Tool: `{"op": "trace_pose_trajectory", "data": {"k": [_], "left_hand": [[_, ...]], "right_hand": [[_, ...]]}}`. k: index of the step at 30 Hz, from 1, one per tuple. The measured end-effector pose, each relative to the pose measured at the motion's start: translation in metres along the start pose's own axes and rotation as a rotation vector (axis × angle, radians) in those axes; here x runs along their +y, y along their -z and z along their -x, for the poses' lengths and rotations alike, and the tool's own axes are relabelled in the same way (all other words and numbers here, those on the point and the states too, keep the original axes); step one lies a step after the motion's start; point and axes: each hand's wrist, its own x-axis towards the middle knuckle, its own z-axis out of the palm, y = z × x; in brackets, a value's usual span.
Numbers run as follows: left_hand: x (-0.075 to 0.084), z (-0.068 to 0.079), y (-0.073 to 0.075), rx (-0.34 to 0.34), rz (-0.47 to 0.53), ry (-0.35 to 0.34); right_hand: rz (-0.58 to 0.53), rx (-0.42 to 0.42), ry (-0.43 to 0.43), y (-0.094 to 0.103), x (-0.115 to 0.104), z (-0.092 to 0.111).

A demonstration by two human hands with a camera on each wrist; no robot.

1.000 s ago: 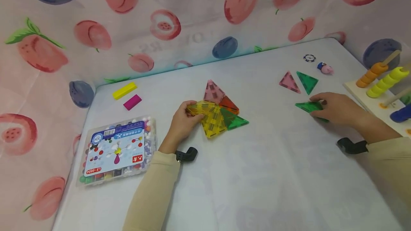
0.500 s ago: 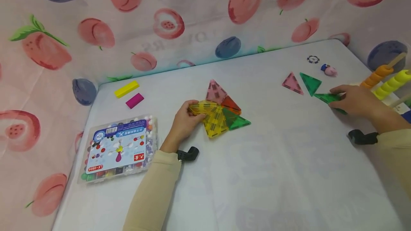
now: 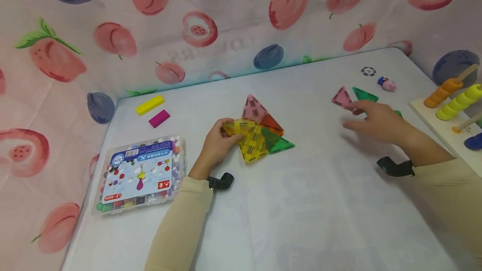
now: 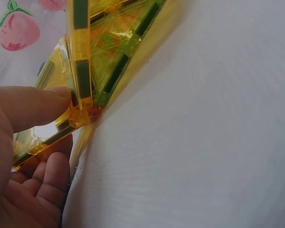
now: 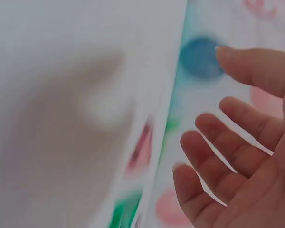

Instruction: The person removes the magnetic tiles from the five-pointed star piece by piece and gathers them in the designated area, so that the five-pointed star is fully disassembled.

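My left hand [image 3: 220, 139] pinches a yellow translucent triangle tile [image 4: 80, 61] between thumb and fingers. That tile is part of a joined cluster with a yellow tile [image 3: 253, 145], a pink tile [image 3: 254, 108], an orange-red tile [image 3: 272, 123] and a green tile [image 3: 278, 140]. Over at the right, my right hand [image 3: 380, 122] hovers with spread fingers and holds nothing. Close to its fingertips lies a loose pink triangle tile [image 3: 342, 96]. A green triangle tile [image 3: 364, 93] is partly covered by the hand, and just a corner of another green tile [image 3: 398, 113] shows.
A clear case [image 3: 139, 175] of small coloured parts lies at left, with yellow [image 3: 150, 105] and magenta [image 3: 159, 118] blocks behind it. A wooden peg board [image 3: 449, 126] with stacked beads stands at right. A small pink figure [image 3: 387, 84] and a chip [image 3: 368, 71] lie far right.
My right hand moved a green tile rightward beside the other green one, let it go, and came back left toward the pink tile. My left hand keeps its hold on the cluster.
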Motion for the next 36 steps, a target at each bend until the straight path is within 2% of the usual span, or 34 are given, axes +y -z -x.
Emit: {"op": "trace_pose_trajectory", "data": {"k": [3, 6, 9, 14, 21, 28, 36], "left_hand": [[0.000, 0.000, 0.000, 0.000, -0.003, 0.003], [0.000, 0.000, -0.001, 0.001, -0.004, 0.001], [-0.002, 0.000, -0.001, 0.000, -0.002, -0.004], [-0.003, 0.000, -0.003, 0.004, -0.009, -0.007], [0.000, 0.001, -0.001, 0.012, -0.013, -0.008], [0.000, 0.002, -0.001, 0.008, -0.006, -0.010], [0.000, 0.001, -0.001, 0.012, -0.018, -0.012]], "right_hand": [[-0.053, -0.054, 0.109, -0.021, -0.029, -0.004], [-0.091, -0.121, 0.216, -0.043, -0.049, -0.011], [-0.115, -0.200, 0.276, -0.062, -0.064, -0.016], [-0.143, -0.273, 0.302, -0.080, -0.086, -0.020], [-0.134, -0.227, 0.316, -0.083, -0.106, -0.024], [-0.039, -0.239, 0.255, -0.079, -0.095, -0.016], [0.027, -0.148, 0.189, -0.049, -0.043, -0.001]]}}
